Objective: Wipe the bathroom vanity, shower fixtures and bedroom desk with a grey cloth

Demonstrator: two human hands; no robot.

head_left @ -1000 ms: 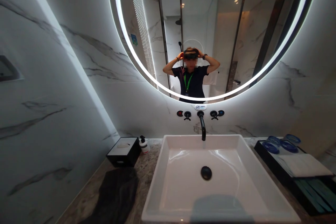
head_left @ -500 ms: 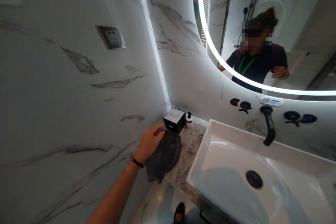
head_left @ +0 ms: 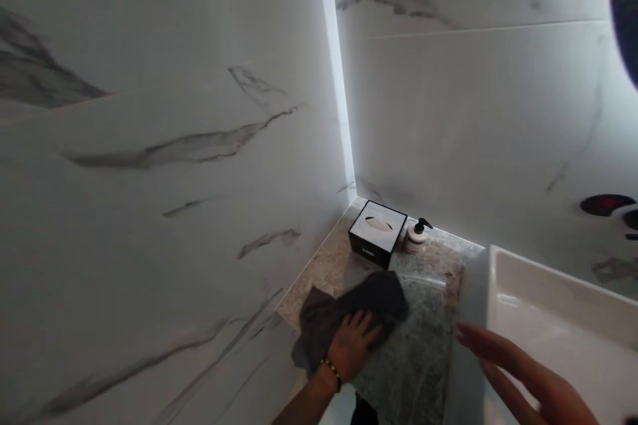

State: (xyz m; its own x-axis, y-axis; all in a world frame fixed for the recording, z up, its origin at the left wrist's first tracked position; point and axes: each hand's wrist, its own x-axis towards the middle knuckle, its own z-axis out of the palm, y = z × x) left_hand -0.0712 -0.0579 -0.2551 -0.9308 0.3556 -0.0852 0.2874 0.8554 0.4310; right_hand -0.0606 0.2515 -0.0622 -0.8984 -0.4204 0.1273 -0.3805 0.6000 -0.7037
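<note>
Our dark grey crumpled cloth (head_left: 349, 309) lies on the speckled stone counter (head_left: 423, 352), near its front-left edge. Our left hand (head_left: 351, 345) presses flat on it, fingers spread, a grip that suits wiping rather than lifting. Our right hand (head_left: 518, 372) hovers open at 3 o'clock of the cloth, holding nothing, over the rim of the white rectangular sink (head_left: 548, 305). At 12 o'clock, in the wall corner, stand a black square tissue box (head_left: 377, 232) and a small white pump bottle (head_left: 416, 237). Bare stone lies between cloth and sink; the marble wall (head_left: 149, 179) closes the left.
</note>
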